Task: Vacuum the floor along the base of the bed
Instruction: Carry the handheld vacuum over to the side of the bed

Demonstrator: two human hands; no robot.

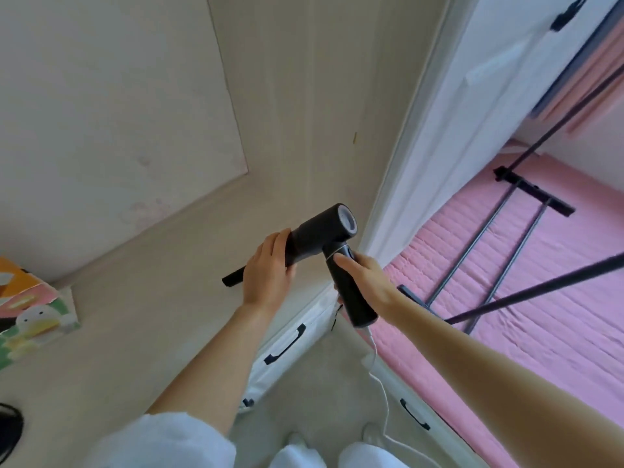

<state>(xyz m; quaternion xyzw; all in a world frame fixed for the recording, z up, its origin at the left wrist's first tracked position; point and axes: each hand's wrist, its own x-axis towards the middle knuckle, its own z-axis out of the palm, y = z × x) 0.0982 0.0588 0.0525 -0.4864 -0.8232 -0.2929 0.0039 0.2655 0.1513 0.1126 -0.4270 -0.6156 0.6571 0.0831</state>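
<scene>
Hands grip handheld vacuum (324,231): left hand (270,265) wraps nozzle, right hand (366,280) wraps handle, above bed (506,265) corner edge.

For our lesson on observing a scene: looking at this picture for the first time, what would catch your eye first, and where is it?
The black handheld vacuum at the centre stands out first, its handle gripped by the right hand while the left hand holds the barrel near the nozzle. Next comes the bright pink mattress on the right, with black metal rods lying across it. At the left edge sits a colourful cartoon-printed box on the pale floor.
</scene>
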